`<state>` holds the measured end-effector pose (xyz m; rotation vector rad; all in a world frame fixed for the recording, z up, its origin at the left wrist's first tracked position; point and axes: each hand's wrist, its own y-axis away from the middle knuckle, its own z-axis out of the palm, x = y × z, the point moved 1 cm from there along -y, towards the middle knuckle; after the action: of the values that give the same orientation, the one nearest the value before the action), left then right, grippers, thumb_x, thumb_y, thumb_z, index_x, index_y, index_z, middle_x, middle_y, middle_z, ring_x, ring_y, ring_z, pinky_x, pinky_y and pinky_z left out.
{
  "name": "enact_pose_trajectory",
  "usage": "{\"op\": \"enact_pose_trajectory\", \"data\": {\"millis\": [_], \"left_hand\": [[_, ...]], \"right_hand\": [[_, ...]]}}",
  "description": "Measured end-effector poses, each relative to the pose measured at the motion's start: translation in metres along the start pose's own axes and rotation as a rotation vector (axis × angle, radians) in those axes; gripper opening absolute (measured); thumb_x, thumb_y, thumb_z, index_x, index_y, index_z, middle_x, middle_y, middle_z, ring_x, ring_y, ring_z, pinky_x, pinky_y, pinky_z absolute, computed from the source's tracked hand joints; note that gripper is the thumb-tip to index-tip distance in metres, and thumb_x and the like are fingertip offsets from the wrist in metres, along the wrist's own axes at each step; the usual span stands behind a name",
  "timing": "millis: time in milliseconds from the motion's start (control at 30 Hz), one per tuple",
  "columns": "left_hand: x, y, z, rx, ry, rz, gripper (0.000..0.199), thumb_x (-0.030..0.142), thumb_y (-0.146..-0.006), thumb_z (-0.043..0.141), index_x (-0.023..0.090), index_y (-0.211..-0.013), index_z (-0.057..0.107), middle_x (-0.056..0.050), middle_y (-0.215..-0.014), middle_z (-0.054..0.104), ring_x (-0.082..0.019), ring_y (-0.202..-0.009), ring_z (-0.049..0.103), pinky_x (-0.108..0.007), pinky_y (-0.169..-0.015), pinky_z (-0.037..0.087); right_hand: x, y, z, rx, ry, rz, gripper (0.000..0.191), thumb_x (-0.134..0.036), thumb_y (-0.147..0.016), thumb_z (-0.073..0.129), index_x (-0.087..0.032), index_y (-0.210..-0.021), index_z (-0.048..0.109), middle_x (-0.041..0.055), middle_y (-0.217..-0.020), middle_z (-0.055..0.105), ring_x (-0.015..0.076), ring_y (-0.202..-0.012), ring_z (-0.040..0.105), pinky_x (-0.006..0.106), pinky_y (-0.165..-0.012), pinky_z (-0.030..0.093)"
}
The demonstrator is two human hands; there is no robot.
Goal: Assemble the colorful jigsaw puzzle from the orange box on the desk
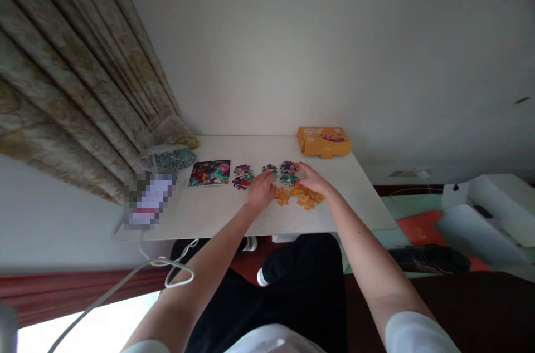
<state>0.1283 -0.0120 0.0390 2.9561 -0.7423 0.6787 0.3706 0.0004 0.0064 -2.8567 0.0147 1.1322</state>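
Observation:
On the white table, my left hand [261, 190] lies beside a small colorful puzzle piece [270, 168]; its fingertips are too small to read clearly. My right hand [311, 179] is at the right edge of a joined-looking group of colorful pieces [288, 173], thumb and fingers apart. Orange-backed pieces [307, 197] lie in a loose pile just below my right hand, and more orange ones [282, 195] sit right beside my left hand. Another cluster of colorful pieces [242, 177] lies left of my left hand, next to a printed picture card [209, 172].
An orange box [325, 141] stands at the table's back right. Bagged items [168, 158] and a blurred-out phone-like object [151, 200] are at the left, by the curtain [75, 63]. A white cable [125, 275] hangs at the lower left.

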Motion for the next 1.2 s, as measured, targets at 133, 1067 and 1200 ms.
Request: {"op": "enact_pose_trajectory", "data": {"millis": [133, 1067, 1200], "left_hand": [[0.020, 0.029, 0.008, -0.024, -0.002, -0.047, 0.035, 0.034, -0.100, 0.058, 0.021, -0.132, 0.063, -0.012, -0.144, 0.061, -0.026, -0.131, 0.058, -0.038, -0.114, 0.042], [0.049, -0.002, -0.001, -0.358, -0.028, -0.227, 0.067, 0.031, -0.074, 0.087, 0.019, -0.134, 0.059, -0.019, -0.140, 0.061, -0.038, -0.133, 0.055, -0.050, -0.109, 0.044], [0.050, -0.004, -0.005, -0.365, -0.036, -0.202, 0.058, 0.030, -0.074, 0.087, 0.018, -0.126, 0.064, -0.020, -0.141, 0.060, -0.039, -0.135, 0.054, -0.051, -0.109, 0.043]], "right_hand": [[-0.002, 0.030, -0.008, 0.042, 0.162, 0.126, 0.050, -0.020, -0.089, 0.064, -0.018, -0.138, 0.062, 0.0165, -0.142, 0.063, 0.0270, -0.132, 0.059, 0.043, -0.114, 0.044], [-0.033, 0.065, 0.025, 0.141, 0.553, 0.041, 0.039, -0.022, -0.094, 0.051, -0.015, -0.132, 0.059, 0.0155, -0.122, 0.067, 0.0313, -0.117, 0.056, 0.042, -0.105, 0.034], [-0.037, 0.064, 0.024, 0.137, 0.591, 0.099, 0.031, -0.022, -0.100, 0.044, -0.016, -0.125, 0.062, 0.0168, -0.120, 0.067, 0.0315, -0.114, 0.056, 0.043, -0.098, 0.035]]}}
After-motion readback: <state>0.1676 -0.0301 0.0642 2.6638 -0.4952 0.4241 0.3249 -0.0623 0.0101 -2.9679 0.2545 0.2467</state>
